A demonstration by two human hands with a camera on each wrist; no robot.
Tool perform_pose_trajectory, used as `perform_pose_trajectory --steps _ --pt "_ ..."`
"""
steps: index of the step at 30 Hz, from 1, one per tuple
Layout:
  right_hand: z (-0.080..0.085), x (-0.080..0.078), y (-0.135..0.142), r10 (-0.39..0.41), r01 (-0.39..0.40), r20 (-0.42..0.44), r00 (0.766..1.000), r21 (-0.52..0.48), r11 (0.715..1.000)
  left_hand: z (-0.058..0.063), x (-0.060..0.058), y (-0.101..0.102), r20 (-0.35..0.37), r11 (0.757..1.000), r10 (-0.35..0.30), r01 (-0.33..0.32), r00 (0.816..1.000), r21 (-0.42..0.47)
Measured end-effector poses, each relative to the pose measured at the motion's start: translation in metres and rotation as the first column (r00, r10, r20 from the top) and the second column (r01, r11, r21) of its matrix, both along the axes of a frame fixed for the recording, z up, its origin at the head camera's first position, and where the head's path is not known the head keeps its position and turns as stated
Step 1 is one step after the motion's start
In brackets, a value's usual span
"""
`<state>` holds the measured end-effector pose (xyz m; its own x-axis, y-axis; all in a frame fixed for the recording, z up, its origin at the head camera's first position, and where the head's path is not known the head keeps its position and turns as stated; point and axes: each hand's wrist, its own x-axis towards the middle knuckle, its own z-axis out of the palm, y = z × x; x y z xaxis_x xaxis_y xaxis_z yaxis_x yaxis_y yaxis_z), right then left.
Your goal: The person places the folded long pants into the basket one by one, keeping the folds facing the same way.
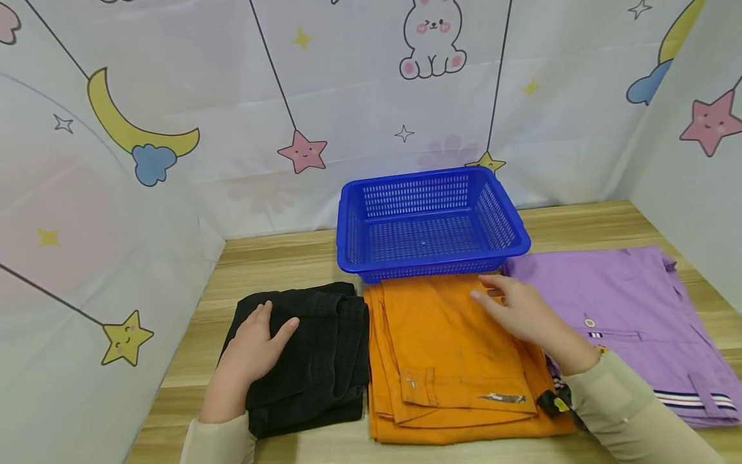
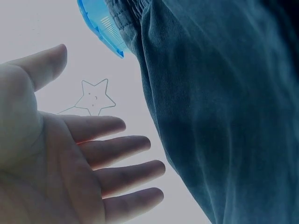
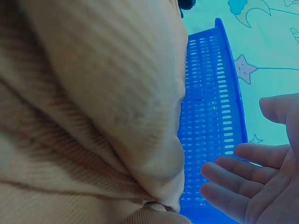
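Note:
Folded black trousers (image 1: 315, 361) lie at the left of the table. Over their left part is my left hand (image 1: 249, 348), fingers extended and thumb apart; in the left wrist view a gap shows between this hand (image 2: 93, 158) and the dark cloth (image 2: 201, 107). Beside them, in the middle, lie folded orange trousers (image 1: 446, 341). My right hand (image 1: 522, 309) is over their upper right part with loosely bent fingers and holds nothing. The right wrist view shows that hand (image 3: 261, 182) with the cloth (image 3: 117, 102), tan there, to its left. Whether either hand touches cloth I cannot tell.
A blue plastic basket (image 1: 435, 264) stands behind the orange trousers, with no clothes in it. Folded purple trousers (image 1: 626, 303) with a striped waistband lie at the right. A printed white curtain (image 1: 359, 96) closes off the back and sides of the wooden table (image 1: 278, 258).

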<state>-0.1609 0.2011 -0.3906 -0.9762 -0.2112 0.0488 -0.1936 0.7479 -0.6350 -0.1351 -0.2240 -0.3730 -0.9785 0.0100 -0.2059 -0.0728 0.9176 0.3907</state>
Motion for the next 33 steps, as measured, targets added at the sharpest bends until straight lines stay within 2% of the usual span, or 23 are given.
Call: perform_pose_trajectory --steps 12,33 --pt "-0.002 0.002 -0.005 0.016 -0.015 -0.018 1.0 0.012 1.0 0.0 0.003 -0.001 -0.002 1.0 0.003 -0.003 1.0 0.008" --pt "-0.002 0.005 -0.02 0.071 -0.071 0.0 0.997 -0.011 0.997 0.001 0.005 -0.002 -0.016 1.0 0.011 -0.011 1.0 0.018"
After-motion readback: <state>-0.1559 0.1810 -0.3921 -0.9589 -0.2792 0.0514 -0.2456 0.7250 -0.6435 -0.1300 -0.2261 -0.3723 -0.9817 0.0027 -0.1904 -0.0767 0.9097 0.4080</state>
